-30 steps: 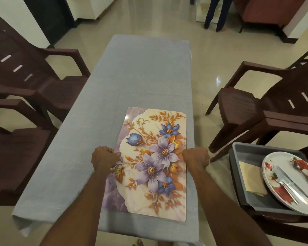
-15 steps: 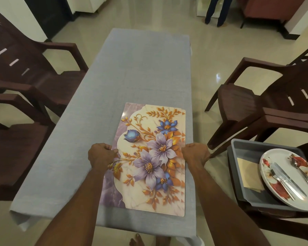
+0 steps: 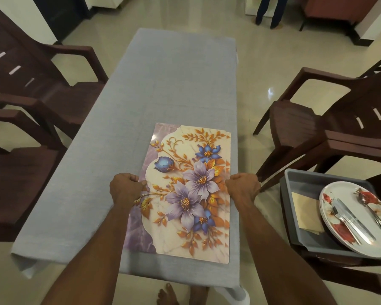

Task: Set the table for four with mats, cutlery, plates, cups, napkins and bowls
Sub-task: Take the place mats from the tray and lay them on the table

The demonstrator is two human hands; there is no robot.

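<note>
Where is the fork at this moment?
In the head view, the fork lies beside a knife on the floral plate, inside the grey tray right of the table.

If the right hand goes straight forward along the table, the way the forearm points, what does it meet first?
Probably nothing: the right hand grips the floral mat stack at its right edge, and beyond lies only bare grey tablecloth, as far as one view shows.
</note>
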